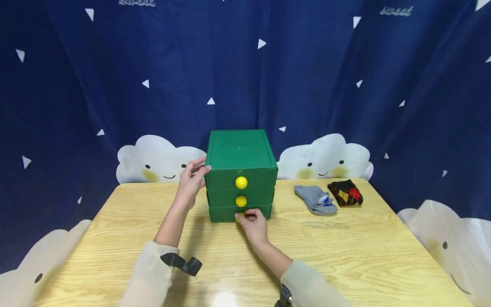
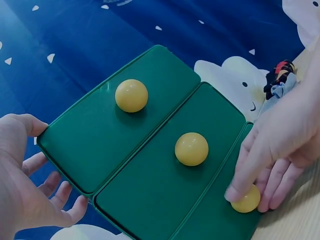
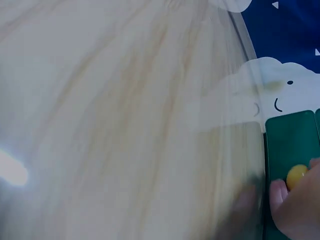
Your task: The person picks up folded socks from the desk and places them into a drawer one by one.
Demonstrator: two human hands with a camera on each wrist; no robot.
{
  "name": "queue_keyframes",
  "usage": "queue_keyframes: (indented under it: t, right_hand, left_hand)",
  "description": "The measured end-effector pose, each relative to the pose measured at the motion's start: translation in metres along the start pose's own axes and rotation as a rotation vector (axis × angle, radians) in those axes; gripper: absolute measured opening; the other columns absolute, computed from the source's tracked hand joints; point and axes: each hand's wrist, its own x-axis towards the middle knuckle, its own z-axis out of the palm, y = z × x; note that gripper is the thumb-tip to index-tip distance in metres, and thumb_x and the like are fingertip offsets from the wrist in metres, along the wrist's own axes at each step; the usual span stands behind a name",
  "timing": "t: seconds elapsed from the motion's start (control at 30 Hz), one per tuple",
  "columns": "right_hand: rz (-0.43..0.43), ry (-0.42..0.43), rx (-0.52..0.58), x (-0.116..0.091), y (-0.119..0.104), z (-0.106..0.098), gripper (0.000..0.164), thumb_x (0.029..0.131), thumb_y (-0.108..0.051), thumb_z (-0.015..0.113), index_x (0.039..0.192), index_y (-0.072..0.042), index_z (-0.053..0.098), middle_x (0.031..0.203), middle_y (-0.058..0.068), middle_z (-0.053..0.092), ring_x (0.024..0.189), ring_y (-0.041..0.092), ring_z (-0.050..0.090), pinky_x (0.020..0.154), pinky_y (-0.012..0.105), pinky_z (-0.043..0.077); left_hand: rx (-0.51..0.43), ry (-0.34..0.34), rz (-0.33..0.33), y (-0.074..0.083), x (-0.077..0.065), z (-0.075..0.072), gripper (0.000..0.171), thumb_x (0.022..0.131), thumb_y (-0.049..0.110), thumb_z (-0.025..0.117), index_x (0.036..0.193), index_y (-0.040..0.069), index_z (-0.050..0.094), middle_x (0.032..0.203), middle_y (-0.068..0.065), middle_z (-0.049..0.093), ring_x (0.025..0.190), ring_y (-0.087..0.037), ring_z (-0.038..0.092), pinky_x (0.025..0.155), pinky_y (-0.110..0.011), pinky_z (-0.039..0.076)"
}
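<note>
A green three-drawer box stands on the table, each drawer front bearing a round yellow knob. All the drawers look closed. My right hand pinches the bottom drawer's yellow knob between thumb and fingers; the right wrist view also catches this hand at its edge. Against the box's left side rests my left hand, thumb at the upper front corner and fingers loosely bent along the side. The upper knob and middle knob are untouched.
Grey socks lie on the wooden table right of the box. Beside them is a folded black argyle sock bundle with red and yellow diamonds. A dark blue curtain with white triangles and clouds hangs behind.
</note>
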Motion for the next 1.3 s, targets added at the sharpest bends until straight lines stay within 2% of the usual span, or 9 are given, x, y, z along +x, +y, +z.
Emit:
queue_keyframes:
  t: [0.1,0.2,0.43,0.67,0.83,1.13,1.3]
  right_hand:
    - [-0.011,0.058,-0.037,-0.001,-0.001,0.006,0.032,0.078,-0.017,0.075,0.098,0.001,0.058,0.081,0.007,0.058,0.072,0.013,0.051,0.062,0.023,0.045]
    - [-0.043,0.064,-0.112,-0.003,-0.002,0.006,0.028,0.079,-0.017,0.075,0.096,-0.001,0.059,0.079,0.008,0.058,0.072,0.013,0.051,0.062,0.023,0.043]
    - [-0.198,-0.039,-0.353,-0.021,-0.003,-0.009,0.022,0.081,-0.022,0.072,0.091,-0.007,0.060,0.074,0.004,0.060,0.065,0.008,0.053,0.058,0.020,0.045]
    - [-0.259,-0.161,-0.466,-0.044,-0.006,-0.027,0.021,0.080,-0.024,0.073,0.087,-0.010,0.059,0.071,-0.002,0.060,0.062,0.004,0.052,0.058,0.017,0.046]
    - [-0.284,-0.226,-0.487,-0.061,-0.006,-0.039,0.022,0.079,-0.026,0.074,0.084,-0.010,0.060,0.070,-0.004,0.061,0.062,0.001,0.055,0.058,0.016,0.048]
    - [-0.258,-0.332,-0.482,-0.088,-0.005,-0.055,0.022,0.080,-0.026,0.073,0.085,-0.009,0.059,0.075,-0.003,0.064,0.065,-0.001,0.058,0.060,0.014,0.049]
    - [-0.259,-0.371,-0.487,-0.096,-0.008,-0.060,0.022,0.081,-0.027,0.073,0.085,-0.010,0.060,0.075,-0.004,0.066,0.064,-0.002,0.059,0.059,0.014,0.049]
  left_hand:
    - [-0.008,0.005,0.000,0.000,0.001,0.000,0.047,0.093,0.021,0.052,0.138,0.012,0.042,0.140,-0.015,0.037,0.127,-0.027,0.038,0.103,-0.052,0.036]
    - [-0.010,0.006,0.000,0.001,0.001,0.000,0.047,0.093,0.021,0.052,0.138,0.012,0.042,0.139,-0.015,0.037,0.127,-0.027,0.038,0.103,-0.052,0.036]
    - [-0.005,-0.004,0.000,0.001,0.000,0.001,0.047,0.094,0.022,0.052,0.138,0.013,0.041,0.140,-0.015,0.037,0.127,-0.027,0.038,0.103,-0.052,0.036]
    - [0.004,-0.008,0.000,0.001,0.001,0.000,0.047,0.094,0.023,0.051,0.139,0.013,0.041,0.141,-0.014,0.037,0.128,-0.028,0.038,0.104,-0.052,0.036]
    - [-0.002,-0.012,0.000,0.000,0.002,0.001,0.047,0.094,0.023,0.052,0.139,0.014,0.041,0.140,-0.014,0.038,0.127,-0.028,0.038,0.103,-0.052,0.036]
    - [0.006,-0.003,0.005,0.000,0.001,0.001,0.046,0.094,0.023,0.051,0.138,0.014,0.042,0.140,-0.014,0.038,0.126,-0.028,0.039,0.103,-0.051,0.037]
    - [-0.001,0.002,0.000,0.000,0.001,0.001,0.046,0.094,0.022,0.051,0.137,0.013,0.042,0.138,-0.014,0.039,0.125,-0.027,0.039,0.102,-0.050,0.037]
